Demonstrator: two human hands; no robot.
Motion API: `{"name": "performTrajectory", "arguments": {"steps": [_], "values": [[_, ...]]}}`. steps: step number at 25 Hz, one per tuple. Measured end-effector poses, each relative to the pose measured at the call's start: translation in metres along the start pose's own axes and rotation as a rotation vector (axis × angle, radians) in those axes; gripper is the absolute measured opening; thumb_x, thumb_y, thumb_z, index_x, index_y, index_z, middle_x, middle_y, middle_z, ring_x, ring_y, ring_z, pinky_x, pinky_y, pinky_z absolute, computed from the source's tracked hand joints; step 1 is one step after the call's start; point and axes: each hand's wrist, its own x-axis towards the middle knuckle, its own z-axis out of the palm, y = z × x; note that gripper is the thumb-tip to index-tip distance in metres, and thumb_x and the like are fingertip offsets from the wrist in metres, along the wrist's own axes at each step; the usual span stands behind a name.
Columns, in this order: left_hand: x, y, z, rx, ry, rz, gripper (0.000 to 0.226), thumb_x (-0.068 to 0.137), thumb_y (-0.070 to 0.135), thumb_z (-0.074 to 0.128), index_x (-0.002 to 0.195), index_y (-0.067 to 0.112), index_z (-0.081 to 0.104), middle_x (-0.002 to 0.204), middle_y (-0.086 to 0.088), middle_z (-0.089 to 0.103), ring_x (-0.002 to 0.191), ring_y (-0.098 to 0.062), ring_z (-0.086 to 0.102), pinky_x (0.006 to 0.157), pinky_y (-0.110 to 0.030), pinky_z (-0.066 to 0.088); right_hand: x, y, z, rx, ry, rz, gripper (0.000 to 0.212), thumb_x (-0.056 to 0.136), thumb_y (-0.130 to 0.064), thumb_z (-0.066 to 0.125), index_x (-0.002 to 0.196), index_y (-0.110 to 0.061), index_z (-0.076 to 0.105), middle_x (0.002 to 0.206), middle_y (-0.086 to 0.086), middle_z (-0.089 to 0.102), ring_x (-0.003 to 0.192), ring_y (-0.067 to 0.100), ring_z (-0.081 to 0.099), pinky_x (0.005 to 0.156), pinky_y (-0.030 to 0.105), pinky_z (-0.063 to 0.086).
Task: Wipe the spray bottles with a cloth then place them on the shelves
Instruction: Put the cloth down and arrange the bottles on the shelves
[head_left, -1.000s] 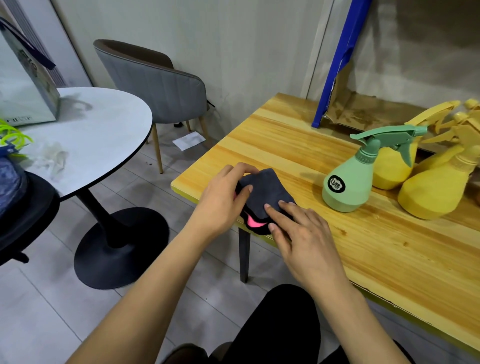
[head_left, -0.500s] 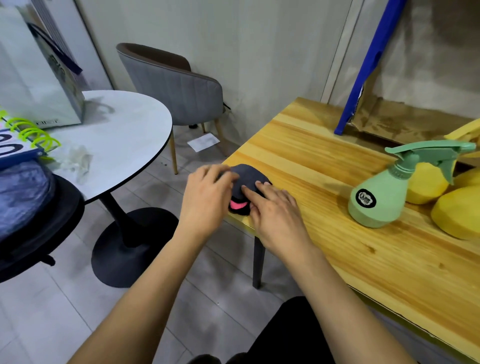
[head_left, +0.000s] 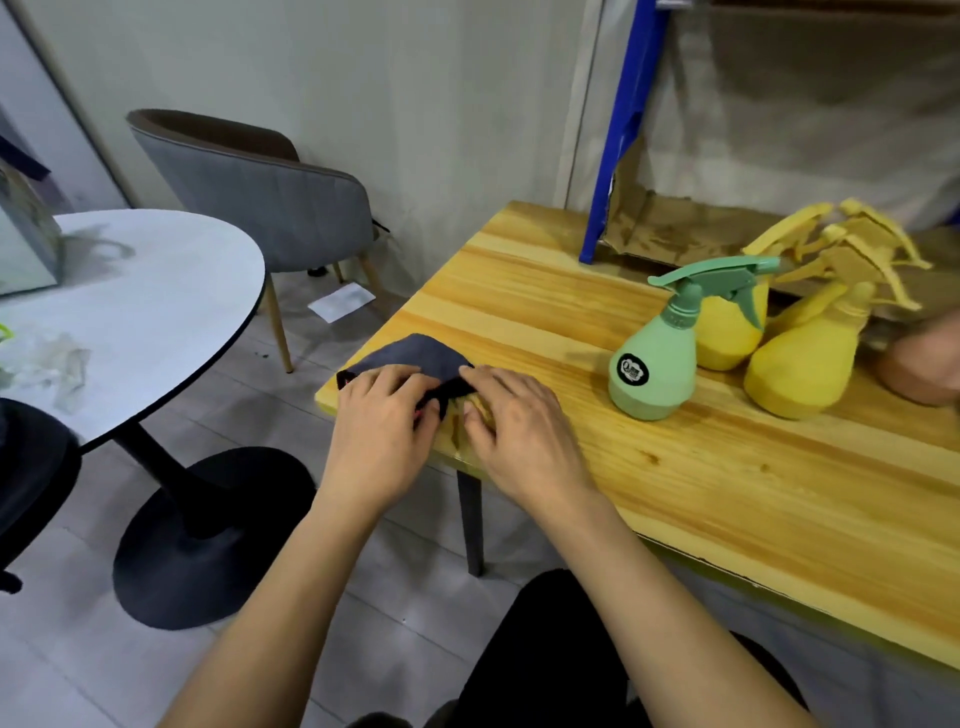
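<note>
Left hand (head_left: 382, 415) reaches forward palm down, fingers curled, its grip closed on the dark cloth (head_left: 415, 353), which lies bunched at the wooden surface's (head_left: 727, 493) left corner. Right hand (head_left: 519, 431), at its 3 o'clock, lies palm down, bent fingertips on the cloth's edge; whether that grip pinches, I cannot tell. At the cloth's 3 o'clock stands the green spray bottle (head_left: 654, 364), upright, with yellow spray bottles (head_left: 800, 364) just beside it.

grey chair (head_left: 270, 208) | round white table (head_left: 156, 322) | paper slip on floor (head_left: 341, 303) | wooden table (head_left: 727, 467)
</note>
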Motion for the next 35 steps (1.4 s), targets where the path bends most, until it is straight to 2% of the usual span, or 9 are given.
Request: {"name": "performTrajectory", "arguments": {"steps": [4,14,18,23,25,27,30,32,35], "values": [[0.004,0.045,0.002,-0.072,0.021,0.066,0.021,0.098,0.021,0.066,0.118,0.017,0.073,0.119,-0.004,0.070,0.111,-0.033,0.061,0.093,-0.046,0.042,-0.026,0.024,-0.033,0.023,0.101,0.082,0.038,0.100,-0.030,0.052,0.138,-0.024,0.059,0.132,-0.002,0.065,0.119,0.023,0.057,0.104,0.042,0.042],[0.007,0.159,0.014,-0.253,-0.038,0.216,0.026,0.099,0.024,0.060,0.123,0.019,0.068,0.121,0.000,0.067,0.108,-0.028,0.058,0.096,-0.046,0.045,-0.091,0.102,-0.115,0.040,0.329,0.285,0.033,0.097,-0.023,0.058,0.130,-0.023,0.064,0.124,0.000,0.068,0.116,0.024,0.058,0.100,0.043,0.047],[0.015,0.192,0.022,-0.313,-0.072,0.197,0.036,0.100,0.028,0.058,0.135,0.020,0.059,0.124,-0.001,0.063,0.112,-0.027,0.057,0.096,-0.044,0.048,-0.099,0.129,-0.143,0.041,0.388,0.349,0.032,0.097,-0.022,0.058,0.127,-0.022,0.065,0.119,0.002,0.069,0.113,0.025,0.061,0.099,0.041,0.048],[0.026,0.228,0.034,-0.356,-0.044,0.086,0.058,0.097,0.030,0.064,0.149,0.025,0.038,0.137,-0.004,0.046,0.117,-0.027,0.055,0.090,-0.046,0.054,-0.080,0.161,-0.176,0.068,0.512,0.513,0.028,0.094,-0.032,0.064,0.120,-0.023,0.065,0.105,0.003,0.069,0.099,0.024,0.066,0.084,0.040,0.053],[0.032,0.235,0.039,-0.359,-0.001,0.022,0.062,0.096,0.028,0.067,0.149,0.025,0.036,0.137,-0.006,0.044,0.115,-0.028,0.054,0.088,-0.041,0.053,-0.066,0.174,-0.185,0.079,0.569,0.605,0.038,0.091,-0.043,0.068,0.120,-0.020,0.062,0.105,0.005,0.067,0.099,0.027,0.065,0.082,0.042,0.054],[0.038,0.236,0.044,-0.369,0.035,-0.018,0.062,0.094,0.026,0.068,0.148,0.023,0.037,0.136,-0.007,0.044,0.115,-0.027,0.053,0.087,-0.034,0.045,-0.050,0.184,-0.188,0.063,0.581,0.683,0.056,0.084,-0.054,0.072,0.124,-0.017,0.057,0.115,0.009,0.063,0.109,0.032,0.061,0.090,0.046,0.052],[0.046,0.231,0.050,-0.381,0.059,-0.033,0.062,0.094,0.023,0.069,0.148,0.022,0.039,0.137,-0.007,0.047,0.116,-0.025,0.053,0.091,-0.036,0.048,-0.030,0.194,-0.181,0.032,0.551,0.753,0.076,0.076,-0.063,0.075,0.130,-0.014,0.053,0.126,0.014,0.057,0.120,0.037,0.053,0.098,0.049,0.048],[0.051,0.227,0.052,-0.409,0.057,-0.034,0.063,0.093,0.023,0.071,0.148,0.022,0.039,0.138,-0.006,0.047,0.117,-0.024,0.054,0.094,-0.040,0.052,-0.022,0.199,-0.175,0.013,0.539,0.766,0.078,0.075,-0.063,0.076,0.130,-0.012,0.053,0.127,0.016,0.057,0.122,0.039,0.052,0.099,0.049,0.046],[0.058,0.223,0.055,-0.432,0.057,-0.029,0.066,0.092,0.026,0.072,0.148,0.024,0.036,0.140,-0.004,0.046,0.122,-0.024,0.055,0.096,-0.041,0.053,-0.018,0.205,-0.169,0.047,0.522,0.716,0.070,0.078,-0.054,0.077,0.131,-0.013,0.055,0.124,0.015,0.060,0.120,0.039,0.055,0.099,0.051,0.047]]}}
